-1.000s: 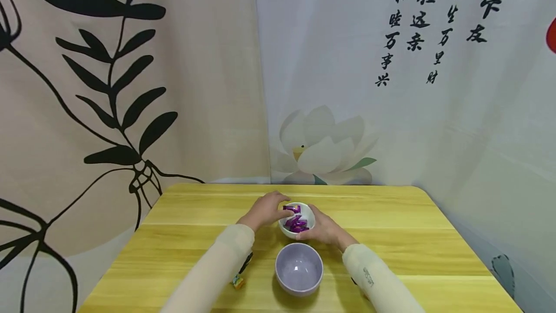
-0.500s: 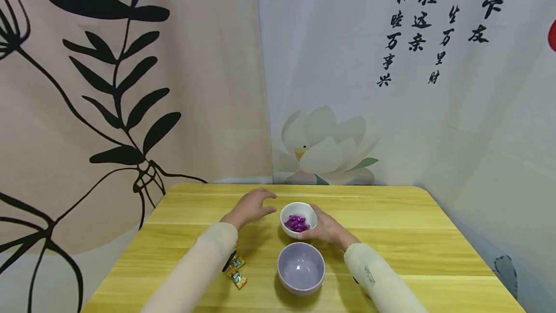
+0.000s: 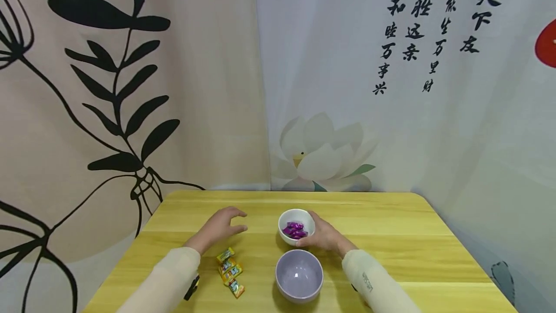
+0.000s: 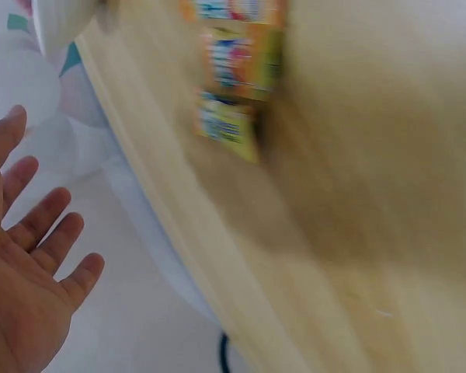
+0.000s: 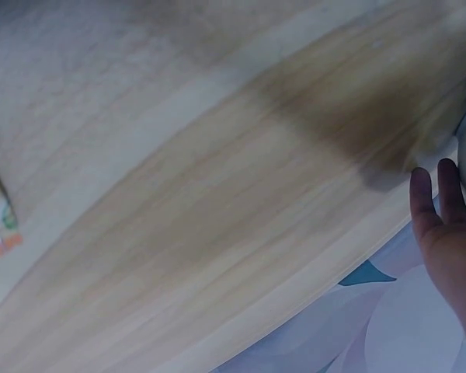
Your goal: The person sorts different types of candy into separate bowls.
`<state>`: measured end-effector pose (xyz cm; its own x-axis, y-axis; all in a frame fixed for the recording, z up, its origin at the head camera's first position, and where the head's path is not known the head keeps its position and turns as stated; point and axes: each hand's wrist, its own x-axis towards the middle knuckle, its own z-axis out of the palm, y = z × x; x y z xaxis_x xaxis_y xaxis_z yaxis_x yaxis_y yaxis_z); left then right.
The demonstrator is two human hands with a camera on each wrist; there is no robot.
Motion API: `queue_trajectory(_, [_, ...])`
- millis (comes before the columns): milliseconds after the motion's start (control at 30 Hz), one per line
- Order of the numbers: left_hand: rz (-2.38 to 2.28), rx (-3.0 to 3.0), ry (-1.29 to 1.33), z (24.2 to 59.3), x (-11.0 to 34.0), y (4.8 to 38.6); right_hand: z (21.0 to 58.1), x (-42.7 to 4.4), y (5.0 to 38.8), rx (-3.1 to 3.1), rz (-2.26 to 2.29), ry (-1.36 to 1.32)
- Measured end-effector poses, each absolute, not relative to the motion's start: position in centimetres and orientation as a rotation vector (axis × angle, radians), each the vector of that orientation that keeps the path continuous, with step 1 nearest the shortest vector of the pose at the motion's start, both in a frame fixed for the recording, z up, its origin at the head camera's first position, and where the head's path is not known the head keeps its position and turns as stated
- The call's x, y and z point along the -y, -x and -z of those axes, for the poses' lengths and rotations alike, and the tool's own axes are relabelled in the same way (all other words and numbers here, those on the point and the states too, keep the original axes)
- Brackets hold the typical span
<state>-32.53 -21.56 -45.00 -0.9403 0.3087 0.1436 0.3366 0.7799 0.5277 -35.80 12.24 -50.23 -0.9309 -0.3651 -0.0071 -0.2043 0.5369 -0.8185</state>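
Note:
My right hand (image 3: 326, 234) holds the right side of a small white bowl (image 3: 283, 221), thumb at the front and fingers round the back. Several purple-wrapped candies (image 3: 295, 230) lie inside it. In the right wrist view, fingers (image 5: 449, 190) touch the bowl's wall at the right edge. My left hand (image 3: 217, 229) is in the air left of the bowl, its fingers spread and holding nothing. The left wrist view shows that palm (image 4: 23, 303) bare. Below the left hand, several yellow-and-orange wrapped candies (image 3: 231, 272) lie in a row on the table.
A lavender bowl (image 3: 299, 277) stands just in front of the white bowl, on the near side. Both are on a yellow wood-grain table (image 3: 369, 226). Printed cloth hangings (image 3: 208, 86) rise behind the table's far edge.
The left hand has drawn away from the white bowl to the left, uncovering the yellow-and-orange candies. A purple candy near its fingers is now among those in the bowl. The right hand stays put.

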Motion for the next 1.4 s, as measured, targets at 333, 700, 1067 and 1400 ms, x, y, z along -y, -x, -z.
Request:
queue_trajectory(333, [0.99, 2.976, 0.387, 47.3, 25.3, 29.1, 50.3, -12.5, 36.0, -2.604, 1.352, 0.528])
queue_trajectory(700, [0.984, 3.03, 0.347, 49.5, 27.7, 28.0, 50.5, -12.2, 35.6, -2.549, 1.401, 0.555])
queue_trajectory(1067, [1.107, 2.99, 0.438, 49.1, 26.8, 27.4, 50.4, -12.2, 36.0, -2.582, 1.381, 0.581])
queue_trajectory(1400, [1.165, 2.933, 0.711, 47.6, 20.7, 26.1, 50.1, -12.3, 35.8, -2.578, 1.381, 0.623])
